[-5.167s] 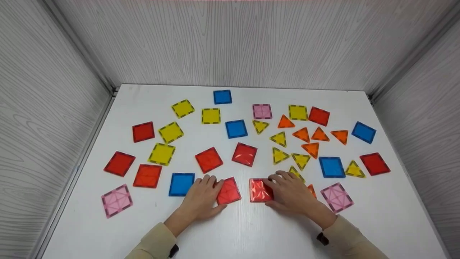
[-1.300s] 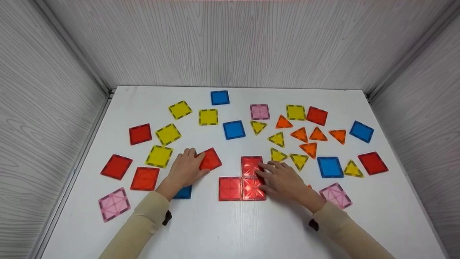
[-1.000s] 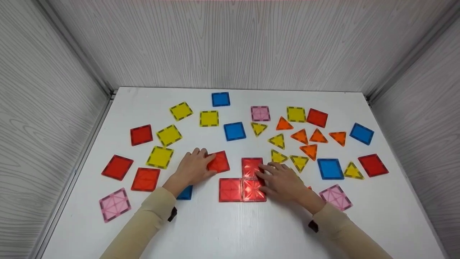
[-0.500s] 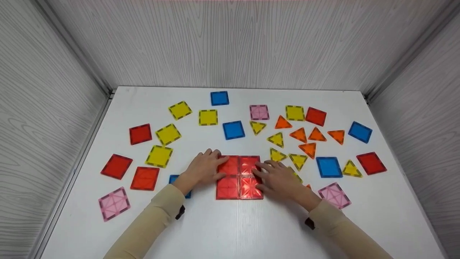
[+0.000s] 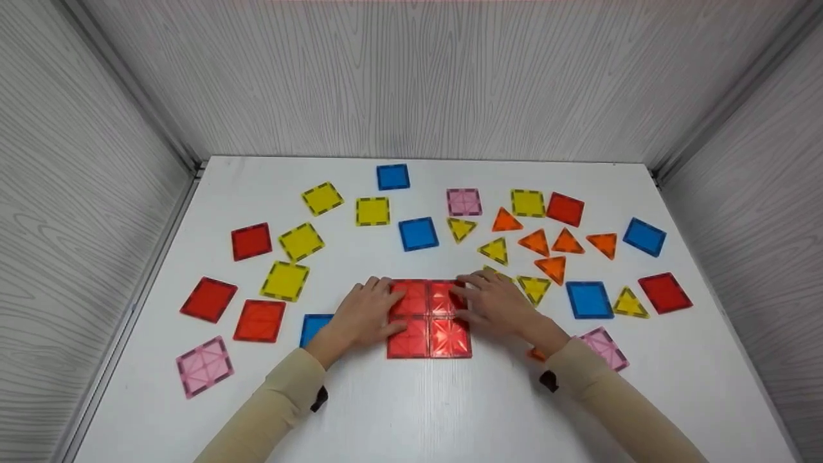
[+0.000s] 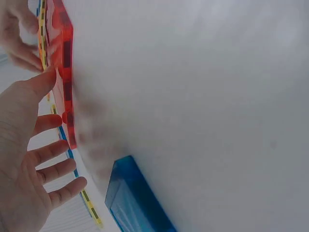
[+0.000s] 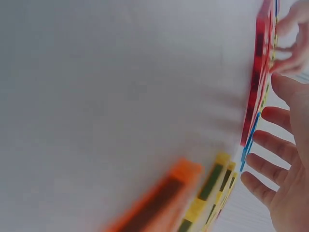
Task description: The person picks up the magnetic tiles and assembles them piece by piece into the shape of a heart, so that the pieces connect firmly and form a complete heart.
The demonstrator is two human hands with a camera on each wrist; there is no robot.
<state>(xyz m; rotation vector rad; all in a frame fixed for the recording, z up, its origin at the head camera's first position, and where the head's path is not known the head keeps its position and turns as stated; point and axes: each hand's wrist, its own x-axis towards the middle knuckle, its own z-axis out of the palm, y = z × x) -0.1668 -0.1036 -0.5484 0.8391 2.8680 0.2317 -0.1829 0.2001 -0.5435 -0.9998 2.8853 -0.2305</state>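
Near a blue tile (image 5: 315, 328), the left hand (image 5: 362, 316), its fingers extended and released, touches the left side of four red square tiles (image 5: 424, 321). These lie on the white table (image 5: 424, 411), edge to edge in two rows. At their right, the right hand (image 5: 503, 306) touches them with relaxed fingers, near a yellow triangle (image 5: 534, 289).
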